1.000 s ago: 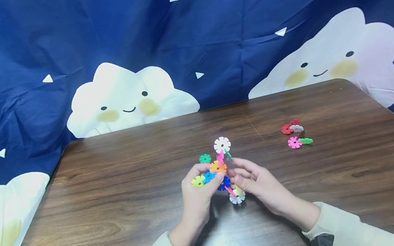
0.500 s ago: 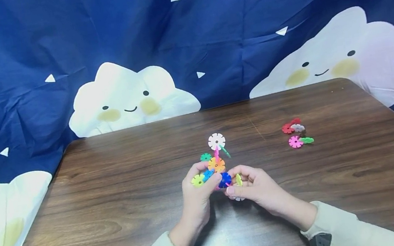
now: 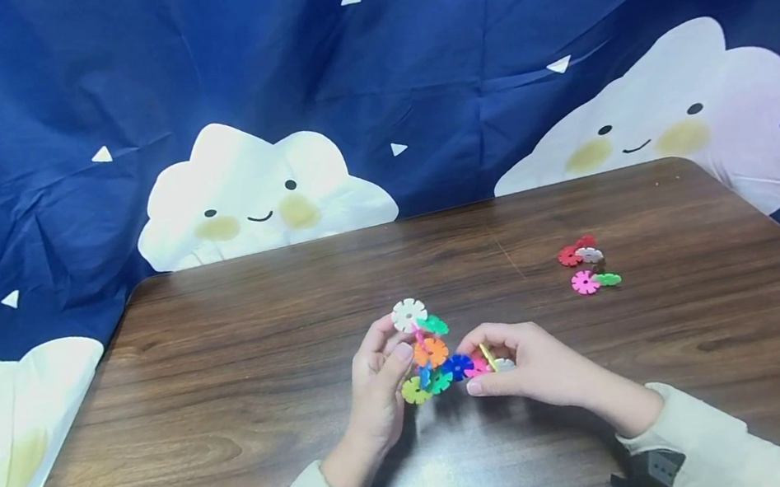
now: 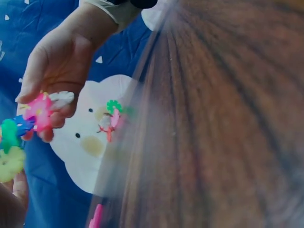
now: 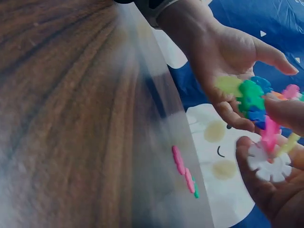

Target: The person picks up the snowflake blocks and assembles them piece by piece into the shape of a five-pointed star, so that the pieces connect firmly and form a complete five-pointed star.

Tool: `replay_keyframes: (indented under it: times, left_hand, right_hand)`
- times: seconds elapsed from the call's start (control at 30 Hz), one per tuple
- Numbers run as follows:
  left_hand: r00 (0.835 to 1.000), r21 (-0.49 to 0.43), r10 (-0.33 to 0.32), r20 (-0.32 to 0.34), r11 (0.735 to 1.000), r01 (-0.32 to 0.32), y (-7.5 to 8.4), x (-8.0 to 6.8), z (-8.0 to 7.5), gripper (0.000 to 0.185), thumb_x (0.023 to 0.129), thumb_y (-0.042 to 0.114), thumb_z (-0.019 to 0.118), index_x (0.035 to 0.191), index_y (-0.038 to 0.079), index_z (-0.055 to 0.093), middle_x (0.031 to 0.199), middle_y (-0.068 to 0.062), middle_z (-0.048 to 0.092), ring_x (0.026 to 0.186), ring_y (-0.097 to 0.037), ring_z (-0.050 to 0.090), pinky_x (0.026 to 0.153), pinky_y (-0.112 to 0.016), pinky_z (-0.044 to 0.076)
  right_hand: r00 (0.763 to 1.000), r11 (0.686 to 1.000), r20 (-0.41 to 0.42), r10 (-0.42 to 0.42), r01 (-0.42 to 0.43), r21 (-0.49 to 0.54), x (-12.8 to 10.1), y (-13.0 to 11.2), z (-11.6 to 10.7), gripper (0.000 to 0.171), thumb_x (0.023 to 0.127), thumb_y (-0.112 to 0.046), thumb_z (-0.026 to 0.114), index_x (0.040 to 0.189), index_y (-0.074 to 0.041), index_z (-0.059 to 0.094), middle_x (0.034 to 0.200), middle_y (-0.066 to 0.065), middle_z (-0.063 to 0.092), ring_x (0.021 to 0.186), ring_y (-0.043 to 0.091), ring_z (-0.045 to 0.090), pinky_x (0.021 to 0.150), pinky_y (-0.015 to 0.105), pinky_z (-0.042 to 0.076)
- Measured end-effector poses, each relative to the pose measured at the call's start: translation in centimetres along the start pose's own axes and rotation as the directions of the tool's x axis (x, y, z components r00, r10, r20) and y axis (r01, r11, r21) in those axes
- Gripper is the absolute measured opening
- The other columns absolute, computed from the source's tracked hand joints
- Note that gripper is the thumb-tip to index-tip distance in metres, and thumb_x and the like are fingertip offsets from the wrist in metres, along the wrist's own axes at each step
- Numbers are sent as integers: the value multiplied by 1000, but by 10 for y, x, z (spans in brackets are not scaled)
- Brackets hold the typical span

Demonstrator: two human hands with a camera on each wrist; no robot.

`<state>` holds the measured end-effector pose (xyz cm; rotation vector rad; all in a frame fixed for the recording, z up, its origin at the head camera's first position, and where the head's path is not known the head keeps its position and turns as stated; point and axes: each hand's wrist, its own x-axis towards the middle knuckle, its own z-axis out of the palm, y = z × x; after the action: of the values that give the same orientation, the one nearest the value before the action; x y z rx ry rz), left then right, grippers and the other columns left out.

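A chain of linked plastic snowflake discs (image 3: pixel 431 352) hangs between the hands above the table, in white, green, orange, yellow, blue and pink. My right hand (image 3: pixel 544 359) pinches its right end, near the pink, yellow and white discs. On the left side, my left hand (image 3: pixel 373 387) is beside the white and orange discs. In the right wrist view the left thumb (image 5: pixel 278 59) stretches away from the discs, while its other fingers lie beside and behind the yellow-green disc (image 5: pixel 229 85). Whether those fingers touch the discs is partly hidden.
Toward the table's back right lie two small groups of discs: red ones with a white one (image 3: pixel 570 255), and a pink one (image 3: pixel 585 282) joined to a green one (image 3: pixel 608 279). A blue cloth (image 3: pixel 421 39) with clouds hangs behind the wooden table (image 3: pixel 226 358).
The left hand has loosened from the middle of the chain and turned. The chain has tipped, its white top disc lower and further left. My right hand has moved slightly right, pinching the pink end.
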<state>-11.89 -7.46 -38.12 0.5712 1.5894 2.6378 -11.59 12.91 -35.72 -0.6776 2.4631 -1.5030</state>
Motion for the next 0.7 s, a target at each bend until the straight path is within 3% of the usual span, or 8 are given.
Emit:
replay_keyframes:
  times: [0.17,0.27,0.5,0.7]
  left_hand:
    - [998,4,-16,53,1000,15,-1,0,2,28,89,15,60,115,10,52,100,1,67,90,-10,65,79,-23,54]
    - [998,41,-23,52,999,21,-2,0,4,27,91,15,57,117,7,52,99,-1,68,90,-13,66,79,-27,54]
    - [999,81,-28,-23,996,29,0,0,8,35,95,9,49,123,-11,44,94,-1,69,84,-15,68,77,-29,55]
    - [994,118,-42,-99,992,53,0,0,10,37,95,8,48,125,-13,44,91,5,69,80,-13,68,75,-27,55]
  right_hand:
    - [998,1000,61,1,0,-24,-1,0,-2,30,78,-25,74,103,-14,64,86,-3,64,77,10,55,69,24,45]
    - [997,1000,73,7,-5,-25,0,0,-2,31,78,-26,74,104,-13,64,82,-3,63,75,10,55,67,24,46]
    - [997,999,77,21,-19,-31,1,4,-1,33,78,-26,74,107,-13,62,91,0,64,78,11,54,70,24,45]
    - [997,998,80,23,-18,-53,2,6,0,39,80,-30,72,112,-13,60,109,2,63,90,15,55,79,30,45]
